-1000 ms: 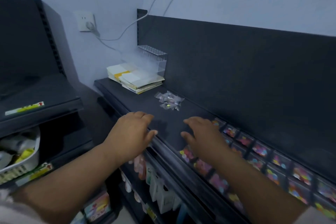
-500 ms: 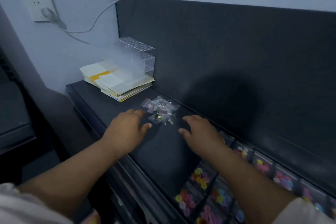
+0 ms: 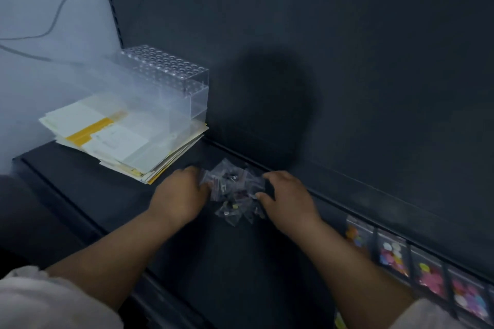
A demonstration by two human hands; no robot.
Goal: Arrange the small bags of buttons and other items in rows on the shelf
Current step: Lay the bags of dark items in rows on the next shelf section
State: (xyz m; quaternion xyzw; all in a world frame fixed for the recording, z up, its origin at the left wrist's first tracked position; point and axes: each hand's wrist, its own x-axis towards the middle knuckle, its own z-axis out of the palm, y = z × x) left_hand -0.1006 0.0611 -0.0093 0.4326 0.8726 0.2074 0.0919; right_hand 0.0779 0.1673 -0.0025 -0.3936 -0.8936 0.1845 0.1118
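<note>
One bag pile (image 3: 234, 195) between both grips (image 3: 180, 195) (image 3: 290, 199)

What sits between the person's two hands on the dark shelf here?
A loose heap of small clear bags, seen in the head view. The left hand and right hand flank it, fingertips at its edges.

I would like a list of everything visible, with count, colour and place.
pile of small bags: one, clear plastic, on shelf between the hands
button bags: at least four, clear, colourful contents, row at right
shelf: one, dark grey, under everything
stack of papers: one, white and yellow, shelf's left end
holder with holes: one, transparent, on the papers
cable: at least one, white, wall, upper left
left hand: at pile's left edge
right hand: at pile's right edge
</note>
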